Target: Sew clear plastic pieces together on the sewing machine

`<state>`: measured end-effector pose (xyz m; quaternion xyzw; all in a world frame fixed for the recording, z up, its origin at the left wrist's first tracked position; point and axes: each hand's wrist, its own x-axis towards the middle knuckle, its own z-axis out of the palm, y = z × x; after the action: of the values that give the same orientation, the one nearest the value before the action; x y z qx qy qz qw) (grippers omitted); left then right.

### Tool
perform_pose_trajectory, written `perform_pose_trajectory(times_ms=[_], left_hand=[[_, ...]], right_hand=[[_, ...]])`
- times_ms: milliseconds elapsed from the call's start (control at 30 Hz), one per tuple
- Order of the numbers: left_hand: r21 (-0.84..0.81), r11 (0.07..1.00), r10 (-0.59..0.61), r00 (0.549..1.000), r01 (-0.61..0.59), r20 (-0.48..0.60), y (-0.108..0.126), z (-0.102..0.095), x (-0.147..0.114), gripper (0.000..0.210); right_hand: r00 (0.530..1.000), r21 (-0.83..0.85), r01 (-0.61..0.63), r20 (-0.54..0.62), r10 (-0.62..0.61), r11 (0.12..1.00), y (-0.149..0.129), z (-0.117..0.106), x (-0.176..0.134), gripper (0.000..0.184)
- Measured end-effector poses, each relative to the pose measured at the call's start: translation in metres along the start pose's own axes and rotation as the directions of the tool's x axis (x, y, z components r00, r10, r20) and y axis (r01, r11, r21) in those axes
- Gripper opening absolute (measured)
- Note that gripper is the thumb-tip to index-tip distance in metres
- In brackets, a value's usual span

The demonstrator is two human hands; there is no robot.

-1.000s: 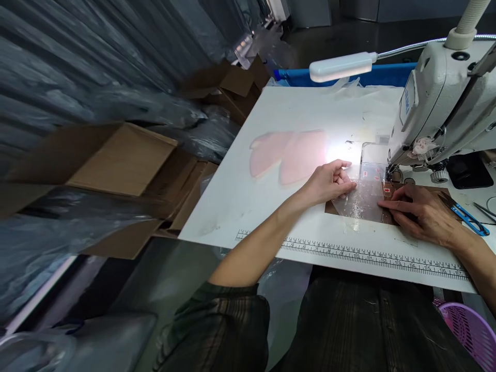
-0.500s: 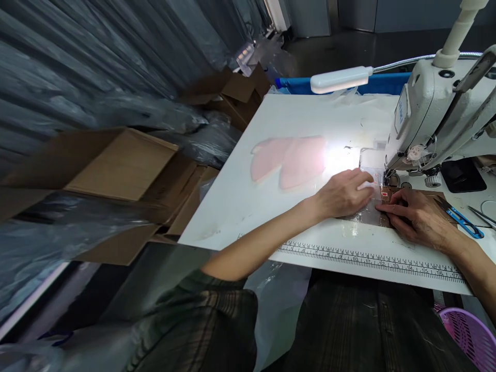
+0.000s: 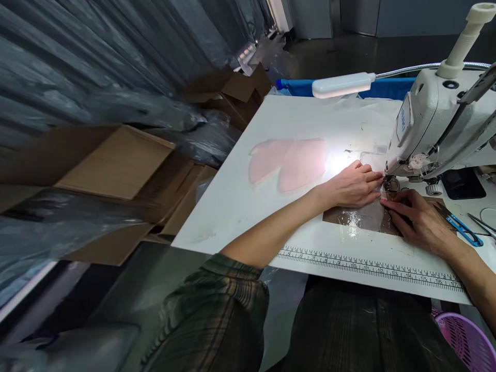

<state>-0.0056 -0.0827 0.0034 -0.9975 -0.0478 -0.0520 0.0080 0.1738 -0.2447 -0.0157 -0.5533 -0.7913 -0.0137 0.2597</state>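
Your left hand (image 3: 358, 185) hides part of the translucent sheet (image 3: 362, 216) | sewing machine (image 3: 420, 124), purple basket (image 3: 463, 336) cut off at right edge

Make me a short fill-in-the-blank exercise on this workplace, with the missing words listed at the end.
1. The left hand and right hand are close to the needle end of a white ____ machine.
2. The flat pieces lying on the white table, left of the left hand, are coloured ____.
3. The snips beside the right hand have a handle coloured ____.
4. The purple basket sits below the tabletop, on the side of the ____ hand.

Missing words: sewing; pink; blue; right.
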Motion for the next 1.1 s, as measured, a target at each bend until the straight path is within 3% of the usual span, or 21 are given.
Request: perform_pose_trajectory(times_ms=[467, 1100], left_hand=[[-0.222, 0.974, -0.067, 0.996, 0.053, -0.055, 0.0, 0.01, -0.009, 0.049], [-0.072, 0.995, -0.078, 0.992, 0.071, -0.099, 0.01, 0.009, -0.007, 0.053]], right_hand=[[0.996, 0.047, -0.054, 0.069, 0.05, 0.997, 0.001, -0.002, -0.002, 0.034], [0.999, 0.076, -0.04, 0.018, 0.038, 0.996, 0.002, -0.003, 0.0, 0.032]])
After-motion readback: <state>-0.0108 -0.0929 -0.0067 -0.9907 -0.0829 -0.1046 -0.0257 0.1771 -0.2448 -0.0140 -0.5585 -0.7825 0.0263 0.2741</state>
